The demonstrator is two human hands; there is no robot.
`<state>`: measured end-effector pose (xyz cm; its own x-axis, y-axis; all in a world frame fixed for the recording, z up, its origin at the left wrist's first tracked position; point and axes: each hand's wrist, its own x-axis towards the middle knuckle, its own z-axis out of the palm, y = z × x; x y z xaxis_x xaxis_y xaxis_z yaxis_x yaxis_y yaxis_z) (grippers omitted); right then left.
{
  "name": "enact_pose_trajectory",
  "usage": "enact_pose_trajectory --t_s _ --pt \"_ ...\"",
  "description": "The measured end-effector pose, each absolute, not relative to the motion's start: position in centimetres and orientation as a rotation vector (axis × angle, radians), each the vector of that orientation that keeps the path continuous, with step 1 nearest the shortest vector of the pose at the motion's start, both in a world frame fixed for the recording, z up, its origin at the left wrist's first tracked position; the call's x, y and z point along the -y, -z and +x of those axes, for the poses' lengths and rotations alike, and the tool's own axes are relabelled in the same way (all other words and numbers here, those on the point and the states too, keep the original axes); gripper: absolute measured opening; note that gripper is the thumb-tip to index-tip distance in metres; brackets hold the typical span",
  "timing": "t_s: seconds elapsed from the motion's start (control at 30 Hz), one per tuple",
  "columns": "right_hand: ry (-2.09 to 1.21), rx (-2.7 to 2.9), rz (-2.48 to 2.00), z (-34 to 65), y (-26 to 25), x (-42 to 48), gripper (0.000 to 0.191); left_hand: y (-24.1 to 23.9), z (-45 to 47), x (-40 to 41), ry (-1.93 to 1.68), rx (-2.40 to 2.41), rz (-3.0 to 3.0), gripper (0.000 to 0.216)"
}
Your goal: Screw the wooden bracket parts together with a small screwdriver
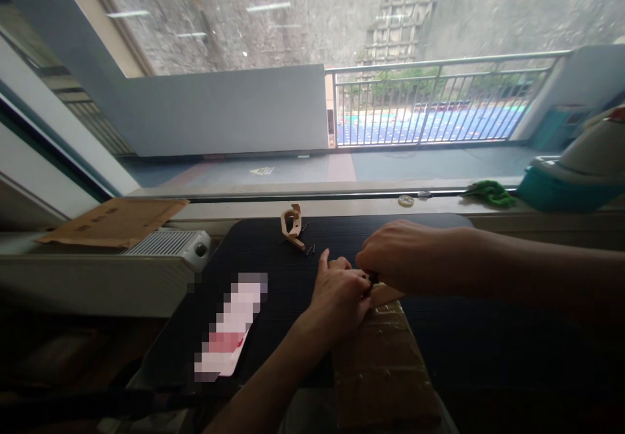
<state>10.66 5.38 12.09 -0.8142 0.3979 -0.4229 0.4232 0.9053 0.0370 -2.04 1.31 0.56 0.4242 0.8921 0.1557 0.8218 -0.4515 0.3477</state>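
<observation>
While both hands meet above the far end of the box (383, 382), the wood piece (389, 295) lies at that end, partly covered by the fingers. A small dark tool (374, 279) is at the wood piece, between the hands; its tip is hidden. The right hand (393, 252), entering from the right, is curled into a fist, its grip closed on the tool. The left hand (342, 289) rests palm down at the wood piece with one finger raised; its other fingertips are obscured, so whether its grip is closed cannot be determined.

The box is brown, with a creased surface, and sits on the dark tabletop (263, 245). Beyond the left hand, near the far edge, is a curved wooden part (291, 227); slim pins (313, 249) lie just beside it. A pink item (229, 333), blurred by pixelation, lies to the left.

Along the sill (342, 208) are a ring-shaped roll (405, 200), a green cloth (492, 193) and a teal container (559, 187). At left, a cardboard sheet (117, 221) rests on the radiator (170, 242). Outside the window stands a railing (439, 105).
</observation>
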Motion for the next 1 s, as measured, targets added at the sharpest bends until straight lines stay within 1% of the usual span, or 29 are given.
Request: enact_pose_trajectory --t_s 0.13,0.27,0.33,0.43,0.5,0.6,0.7,0.93,1.0 --pt "0.089 -2.643 0.673 11.0 -11.4 -5.7 0.018 -0.6 -2.0 -1.3 -0.45 -1.5 2.457 0.014" --pt "0.07 -2.621 0.805 11.3 -11.4 -5.6 0.027 -0.5 -2.0 -1.4 -0.429 -1.505 2.472 0.014" --pt "0.06 -2.624 0.805 11.3 -11.8 -5.5 0.025 -0.5 -2.1 -1.4 -0.419 -1.504 2.478 0.013" --pt "0.063 -2.639 0.721 11.4 -12.4 -5.4 0.013 -0.3 -2.1 -1.4 -0.436 -1.495 2.48 0.014" --pt "0.078 -2.651 0.67 11.3 -12.6 -5.4 0.011 -0.3 -2.1 -1.4 -0.474 -1.49 2.484 0.016" --pt "0.119 -2.648 0.642 11.2 -12.2 -5.7 0.011 -0.3 -2.0 -1.4 -0.474 -1.517 2.476 0.017" --pt "0.147 -2.678 0.641 11.1 -11.6 -5.9 0.016 -0.2 -2.0 -1.5 -0.453 -1.538 2.46 0.016" --pt "0.132 -2.654 0.867 11.4 -11.1 -5.7 0.026 0.2 -2.2 -1.5 -0.45 -1.533 2.481 0.013" --pt "0.121 -2.671 0.848 11.5 -11.5 -5.5 0.023 0.2 -2.2 -1.5 -0.46 -1.525 2.48 0.011"
